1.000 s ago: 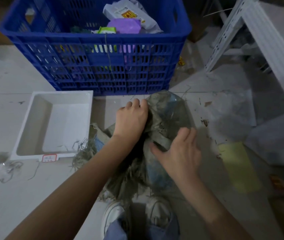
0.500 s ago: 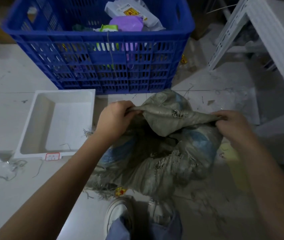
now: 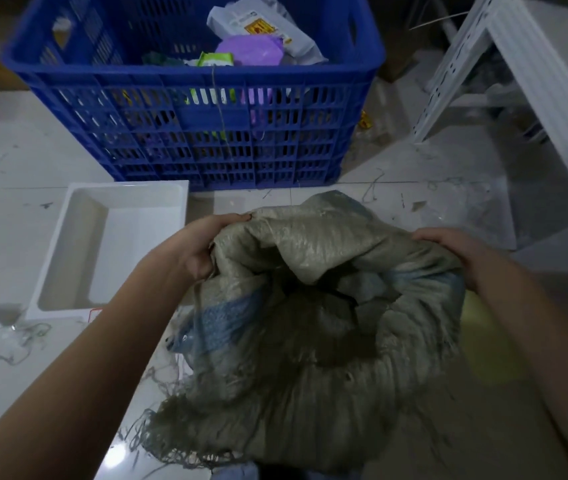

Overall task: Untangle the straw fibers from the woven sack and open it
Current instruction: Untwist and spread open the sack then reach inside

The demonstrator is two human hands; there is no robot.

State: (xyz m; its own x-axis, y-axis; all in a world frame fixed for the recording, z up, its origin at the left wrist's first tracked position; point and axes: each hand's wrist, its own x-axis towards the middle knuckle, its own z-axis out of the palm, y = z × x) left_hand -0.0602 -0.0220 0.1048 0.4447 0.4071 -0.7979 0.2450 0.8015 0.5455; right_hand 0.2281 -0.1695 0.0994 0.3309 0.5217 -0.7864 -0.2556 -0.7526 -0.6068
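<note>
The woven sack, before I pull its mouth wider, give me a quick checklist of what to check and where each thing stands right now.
1. Left hand grips the rim of the grey-green woven sack: ok.
2. Right hand grips the opposite rim: ok.
3. Mouth open: partly; a fold of fabric sags across the dark opening: not ok.
4. Frayed straw fibers free of the sack: they hang tangled at the near left edge: not ok.
5. What is inside the sack: too dark: cannot tell.
6. Room on the sides: white rectangular plastic tray sits left and blue slatted plastic crate sits beyond, both apart from the sack: ok.
</note>
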